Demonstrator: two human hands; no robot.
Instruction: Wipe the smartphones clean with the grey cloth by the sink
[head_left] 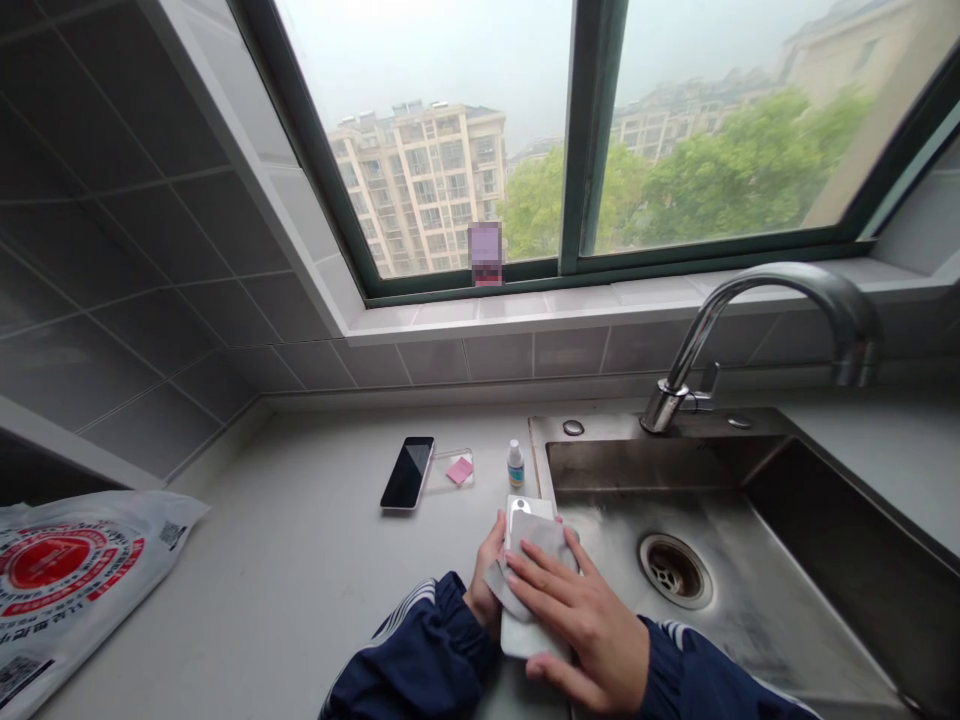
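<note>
A white phone (523, 640) is held back side up, its camera bump at the upper left, near the sink's left edge. My left hand (489, 575) is closed around the phone's left side. A thin grey cloth (536, 535) lies over the phone's back. My right hand (574, 620) presses the cloth against it, fingers stretched across and thumb near the phone's lower end. Just beyond the phone stands a small white-capped bottle (515, 465) with a blue and yellow label. The phone's underside is hidden.
A dark-screened phone (407, 475) lies on the counter beside a clear case (439, 487) with a pink square (459, 470) on it. To the right is a steel sink (720, 545) under a curved faucet (780, 275). A printed plastic bag (90, 575) lies at left.
</note>
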